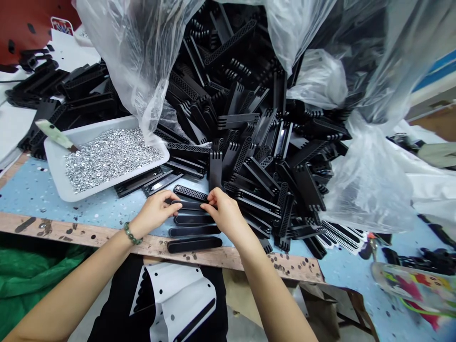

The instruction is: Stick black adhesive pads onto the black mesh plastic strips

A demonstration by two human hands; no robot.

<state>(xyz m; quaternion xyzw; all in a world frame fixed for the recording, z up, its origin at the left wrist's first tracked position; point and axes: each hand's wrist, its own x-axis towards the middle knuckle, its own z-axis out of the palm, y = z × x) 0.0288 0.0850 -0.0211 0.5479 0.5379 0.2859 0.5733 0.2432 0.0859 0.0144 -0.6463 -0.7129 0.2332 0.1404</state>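
Observation:
My left hand (154, 212) and my right hand (223, 213) both pinch the ends of one long black plastic strip (190, 205) lying on the blue table (32, 192). Three similar rounded black strips (194, 232) lie in a row just below it, near the table's wooden front edge. A perforated black strip (190, 192) lies just beyond my fingers. My left wrist wears a green bead bracelet (132, 233).
A big heap of black comb-like plastic parts (256, 123) spills from a clear plastic bag (142, 57) behind my hands. A white tray (59, 171) of small silver washers stands at the left, with a knife (55, 134) on its rim. More parts lie far left and right.

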